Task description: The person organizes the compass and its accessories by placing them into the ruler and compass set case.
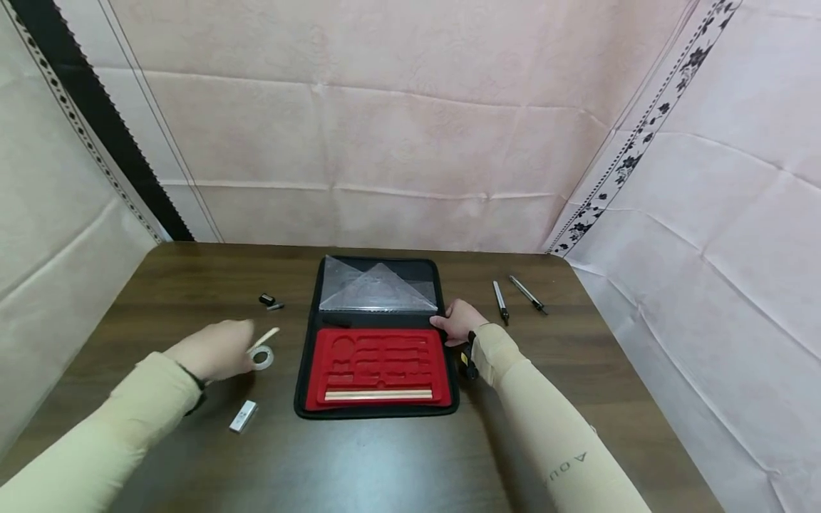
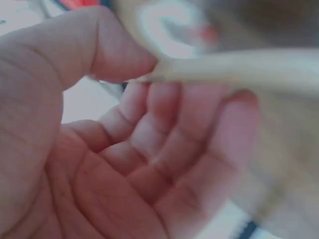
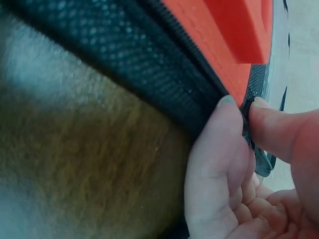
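Note:
My left hand (image 1: 221, 349) pinches a pale wooden pencil (image 2: 244, 72) between thumb and fingertips, above the table left of the case. A white tape roll (image 1: 262, 358) lies just beyond those fingers. An open black zip case (image 1: 301, 388) holds a red moulded tray (image 1: 317, 363) with shaped recesses. One long slot carries pale sticks (image 1: 378, 394). Clear set squares (image 1: 378, 288) lie in the case's far half. My right hand (image 1: 458, 322) pinches the case's right edge near the fold; the right wrist view shows thumb and fingers on the zip edge (image 3: 169, 94).
A white eraser block (image 1: 243, 416) lies left of the case. Farther back is a small black sharpener-like piece (image 1: 266, 299) beside a short grey piece (image 1: 275, 306). Two silver-and-black drawing tools, one slim (image 1: 501, 303) and one longer (image 1: 528, 293), lie to the right. Cloth walls (image 1: 385, 142) surround the table.

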The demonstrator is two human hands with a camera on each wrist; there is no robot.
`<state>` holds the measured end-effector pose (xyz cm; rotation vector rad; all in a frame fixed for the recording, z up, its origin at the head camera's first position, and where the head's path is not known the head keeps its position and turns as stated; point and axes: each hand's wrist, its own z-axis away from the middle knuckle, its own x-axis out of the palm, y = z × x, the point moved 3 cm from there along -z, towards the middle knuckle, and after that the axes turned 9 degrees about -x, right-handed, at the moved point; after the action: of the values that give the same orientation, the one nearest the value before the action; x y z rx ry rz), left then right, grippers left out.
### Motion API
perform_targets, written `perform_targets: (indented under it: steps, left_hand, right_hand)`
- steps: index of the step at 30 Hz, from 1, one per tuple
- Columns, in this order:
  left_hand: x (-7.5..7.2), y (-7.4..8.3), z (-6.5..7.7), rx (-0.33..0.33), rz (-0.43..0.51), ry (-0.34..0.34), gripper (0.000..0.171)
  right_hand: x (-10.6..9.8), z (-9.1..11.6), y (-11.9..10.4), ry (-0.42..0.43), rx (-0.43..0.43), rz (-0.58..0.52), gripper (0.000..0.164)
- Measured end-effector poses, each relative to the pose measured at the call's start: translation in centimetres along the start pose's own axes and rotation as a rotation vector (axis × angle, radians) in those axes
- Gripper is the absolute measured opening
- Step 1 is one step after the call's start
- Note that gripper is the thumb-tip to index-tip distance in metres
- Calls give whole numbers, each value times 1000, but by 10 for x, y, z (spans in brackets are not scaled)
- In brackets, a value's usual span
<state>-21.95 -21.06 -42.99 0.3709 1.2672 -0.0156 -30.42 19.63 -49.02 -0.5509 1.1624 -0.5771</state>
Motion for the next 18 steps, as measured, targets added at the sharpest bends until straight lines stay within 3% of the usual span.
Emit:
perform_targets:
  steps: [4,9,13,18]
  left_hand:
    - [0,55,-14,110,8,53,18]
    - [23,114,-25,204,-4,25,17]
    - [43,140,-30,249,-39,6,17]
    - [56,155,-34,314,-25,13,19]
  right_hand:
    - [2,-1,0,8,-1,-4,35]
    - [4,-1,2,6,-8,-13,41]
    - [3,-3,3,15,3,-4,41]
    - [1,-4,5,12,9,-7,37]
